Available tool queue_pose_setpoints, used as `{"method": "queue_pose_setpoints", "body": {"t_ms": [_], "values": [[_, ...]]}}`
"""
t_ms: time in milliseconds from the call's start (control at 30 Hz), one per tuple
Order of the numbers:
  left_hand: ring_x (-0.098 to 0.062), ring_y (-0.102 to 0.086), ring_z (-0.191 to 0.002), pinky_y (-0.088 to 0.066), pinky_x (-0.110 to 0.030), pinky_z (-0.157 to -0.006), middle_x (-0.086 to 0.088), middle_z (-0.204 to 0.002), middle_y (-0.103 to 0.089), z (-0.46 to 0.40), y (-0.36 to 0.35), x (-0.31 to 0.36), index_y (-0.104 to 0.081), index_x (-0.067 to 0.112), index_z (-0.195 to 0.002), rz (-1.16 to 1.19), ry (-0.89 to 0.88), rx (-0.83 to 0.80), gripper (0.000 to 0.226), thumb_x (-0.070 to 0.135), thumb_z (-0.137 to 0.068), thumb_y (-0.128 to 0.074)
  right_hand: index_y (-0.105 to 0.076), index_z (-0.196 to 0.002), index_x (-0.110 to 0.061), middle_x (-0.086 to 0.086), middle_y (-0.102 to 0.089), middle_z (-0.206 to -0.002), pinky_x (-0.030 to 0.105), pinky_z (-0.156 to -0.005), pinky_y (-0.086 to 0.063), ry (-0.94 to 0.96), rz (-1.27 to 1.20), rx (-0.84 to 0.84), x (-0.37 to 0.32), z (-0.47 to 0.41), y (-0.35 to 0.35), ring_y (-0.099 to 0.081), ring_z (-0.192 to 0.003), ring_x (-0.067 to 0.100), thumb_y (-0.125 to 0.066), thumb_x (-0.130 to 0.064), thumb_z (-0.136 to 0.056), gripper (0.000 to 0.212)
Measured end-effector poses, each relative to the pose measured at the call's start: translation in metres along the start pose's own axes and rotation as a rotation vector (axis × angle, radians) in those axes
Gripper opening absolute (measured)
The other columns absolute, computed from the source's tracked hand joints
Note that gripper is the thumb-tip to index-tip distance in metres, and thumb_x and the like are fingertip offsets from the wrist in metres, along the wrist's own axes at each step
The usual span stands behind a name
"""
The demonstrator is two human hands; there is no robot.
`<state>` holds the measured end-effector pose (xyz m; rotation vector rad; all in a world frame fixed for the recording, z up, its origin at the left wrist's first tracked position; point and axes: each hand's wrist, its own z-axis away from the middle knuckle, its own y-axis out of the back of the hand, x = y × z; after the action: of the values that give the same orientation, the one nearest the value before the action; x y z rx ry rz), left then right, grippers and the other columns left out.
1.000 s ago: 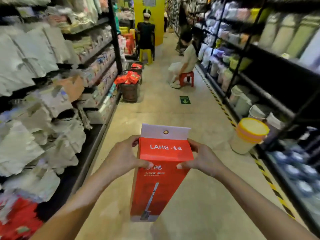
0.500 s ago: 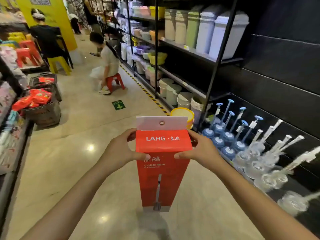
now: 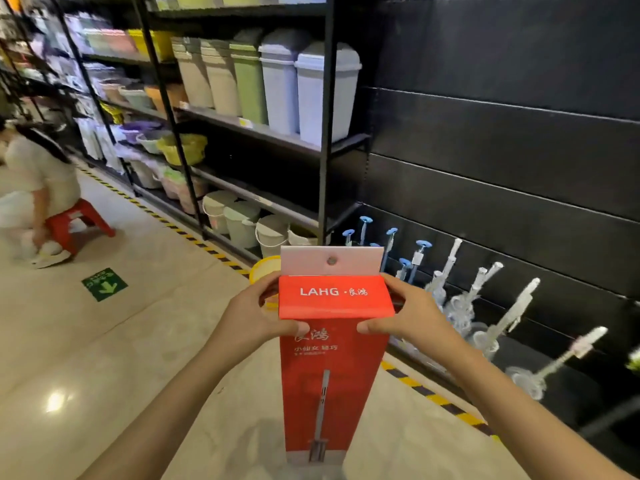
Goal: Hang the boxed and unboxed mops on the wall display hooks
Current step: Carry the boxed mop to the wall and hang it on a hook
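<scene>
the box (image 3: 334, 355) is not yet hung: left hand (image 3: 247, 315) and right hand (image 3: 412, 315) pinch its top between thumbs and fingers, hang tab (image 3: 331, 260) just above them, no hook visible on the wall (image 3: 502, 188).

Box (image 3: 330, 372) bottom blurred; seated person (image 3: 38, 188) cropped.

Single view, head-mounted, wide-angle, with straight lines bowing toward the frame edges. The camera looks forward and down from the person's head height along a shop aisle. Nearest the lens, low and central, are both forearms and the red box (image 3: 334, 344) held out in front. The floor (image 3: 114, 358) fills the lower left. The black wall panel (image 3: 502, 161) runs close along the right; the shelving (image 3: 263, 129) recedes to the upper left. No second view overlaps it.
</scene>
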<state>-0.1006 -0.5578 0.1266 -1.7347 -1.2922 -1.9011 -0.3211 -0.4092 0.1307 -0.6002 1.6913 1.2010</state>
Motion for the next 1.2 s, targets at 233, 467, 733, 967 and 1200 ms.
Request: {"method": "queue_pose_setpoints", "body": {"t_ms": [233,467,733,967,1200], "values": [[0.009,-0.052,-0.111,-0.043,-0.013,-0.088,0.024,-0.120,-0.057,-0.135,-0.003,-0.003,-0.045,0.043,-0.128,0.061,-0.103,-0.096,0.088,0.033,-0.053,-0.091,-0.057,-0.117,-0.045,-0.023,-0.069,-0.104,0.012,-0.079,-0.049,-0.017,-0.005,0.155,0.009,-0.090,0.028,-0.064,-0.097,-0.005,-0.092,-0.027,-0.055,0.073],[0.002,-0.057,-0.110,-0.049,-0.011,-0.077,0.019,-0.120,-0.059,-0.270,0.000,-0.004,-0.046,0.049,-0.119,0.155,-0.140,-0.130,0.082,0.039,-0.052,-0.091,-0.060,-0.114,-0.041,-0.010,-0.070,-0.108,0.013,-0.078,-0.051,0.019,-0.055,0.259,0.012,-0.208,0.055,-0.067,-0.097,0.002,-0.088,-0.028,-0.051,0.070],[-0.017,-0.061,-0.115,-0.051,-0.039,-0.097,-0.002,-0.124,-0.063,-0.410,0.008,0.004,-0.050,0.023,-0.129,0.270,-0.170,-0.166,0.092,0.040,-0.044,-0.082,-0.062,-0.109,-0.050,-0.007,-0.069,-0.112,0.019,-0.083,-0.051,0.084,-0.115,0.349,0.012,-0.333,0.084,-0.067,-0.099,0.004,-0.085,-0.043,-0.044,0.069],[-0.015,-0.058,-0.118,-0.048,-0.046,-0.101,0.002,-0.127,-0.060,-0.505,0.025,0.007,-0.047,0.027,-0.133,0.239,-0.230,-0.213,0.092,0.047,-0.048,-0.080,-0.061,-0.106,-0.057,-0.007,-0.066,-0.113,0.017,-0.080,-0.049,0.099,-0.111,0.431,0.006,-0.416,0.098,-0.066,-0.099,0.003,-0.085,-0.045,-0.043,0.068],[0.002,-0.061,-0.108,-0.052,-0.013,-0.081,0.009,-0.122,-0.061,-0.596,0.038,0.012,-0.049,0.046,-0.120,0.299,-0.335,-0.303,0.072,0.049,-0.053,-0.077,-0.062,-0.103,-0.058,-0.008,-0.066,-0.113,0.025,-0.082,-0.052,0.117,-0.116,0.612,-0.007,-0.485,0.099,-0.066,-0.099,0.006,-0.082,-0.050,-0.044,0.062]]}}
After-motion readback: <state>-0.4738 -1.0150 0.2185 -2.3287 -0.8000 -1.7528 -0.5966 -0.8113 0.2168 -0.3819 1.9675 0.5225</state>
